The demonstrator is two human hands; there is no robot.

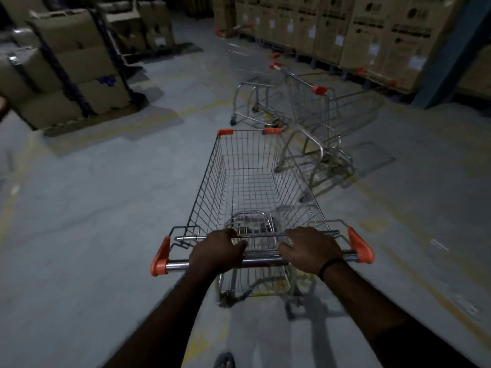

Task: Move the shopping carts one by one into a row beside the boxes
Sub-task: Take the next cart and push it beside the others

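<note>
The left hand (pixel 216 251) and the right hand (pixel 310 248) both grip the chrome handle bar (pixel 178 266) of a wire shopping cart (pixel 252 181), fingers curled over the bar, between its 2 orange end caps. A dark wristband (pixel 329 266) circles the right wrist. The cart stands on the grey concrete floor (pixel 93 235), its front pointing away from the person. Just beside its front right corner stands a second cart (pixel 313 110), and a third cart (pixel 255 102), blurred, stands to the left of that one. Both are near the row of tall cardboard boxes (pixel 372 30) on the right. More stacked cartons (pixel 66 67) sit well apart on the left
</note>
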